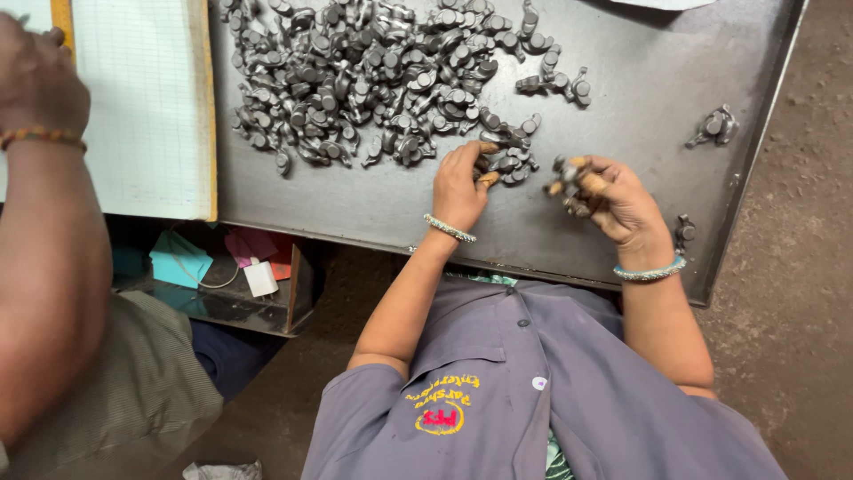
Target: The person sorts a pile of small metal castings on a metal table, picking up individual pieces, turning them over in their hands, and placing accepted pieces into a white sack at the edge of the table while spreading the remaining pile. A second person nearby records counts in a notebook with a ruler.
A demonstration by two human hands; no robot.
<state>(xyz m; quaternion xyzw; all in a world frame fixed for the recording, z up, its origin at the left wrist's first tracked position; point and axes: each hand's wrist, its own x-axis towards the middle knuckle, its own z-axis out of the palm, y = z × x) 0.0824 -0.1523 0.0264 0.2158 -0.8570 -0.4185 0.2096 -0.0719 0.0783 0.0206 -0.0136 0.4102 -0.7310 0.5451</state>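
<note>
A big heap of small grey metal parts (373,71) lies on a dark metal tray table (640,80). My left hand (458,188), with a beaded bracelet on the wrist and brown wraps on the fingertips, reaches into the heap's near right edge and pinches a part (502,162) between thumb and fingers. To its right, my right hand (622,204) is curled around several of the same parts (569,182), held just above the tray. That hand also has wrapped fingertips and a bangle on the wrist.
Another person's arm (40,231) and hand (35,80) rest on a ruled ledger (142,98) at the left. Below it, an open shelf holds a teal box (178,260) and a white plug (260,277). Loose parts (715,127) lie near the tray's raised right rim (755,151); bare floor lies beyond.
</note>
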